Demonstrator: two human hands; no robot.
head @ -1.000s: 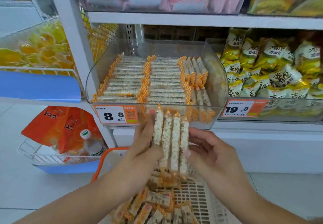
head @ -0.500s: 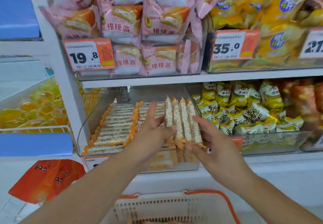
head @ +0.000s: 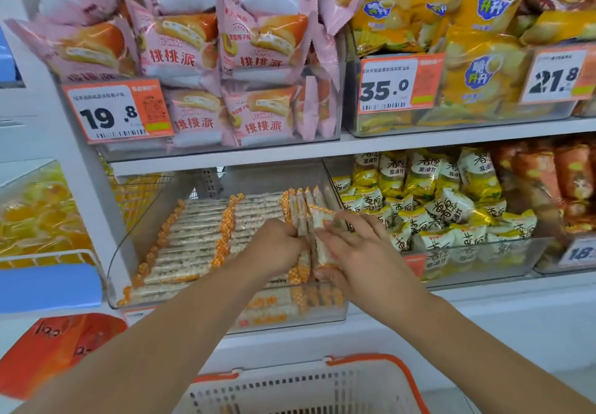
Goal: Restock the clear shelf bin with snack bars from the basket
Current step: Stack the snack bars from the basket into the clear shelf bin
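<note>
The clear shelf bin [head: 129, 249] on the lower shelf holds rows of white snack bars [head: 193, 236] with orange checked ends. My left hand [head: 274, 247] and my right hand [head: 358, 252] are both inside the bin at its right side, closed around a small bunch of snack bars [head: 314, 223] that stands on edge against the right-hand row. The white basket [head: 309, 384] with an orange rim sits at the bottom of the view, below my forearms; its contents are mostly out of sight.
Pink pastry packs [head: 225, 58] fill the shelf above. Yellow snack bags [head: 445, 207] sit in the bin to the right. An orange bag [head: 61, 349] lies lower left, and a blue-edged tray of yellow sweets [head: 38, 220] is at the left.
Both hands lifted the bunch of bars from above the basket, up past the bin's front wall and down into the right side of the bin. The view tilted upward.
</note>
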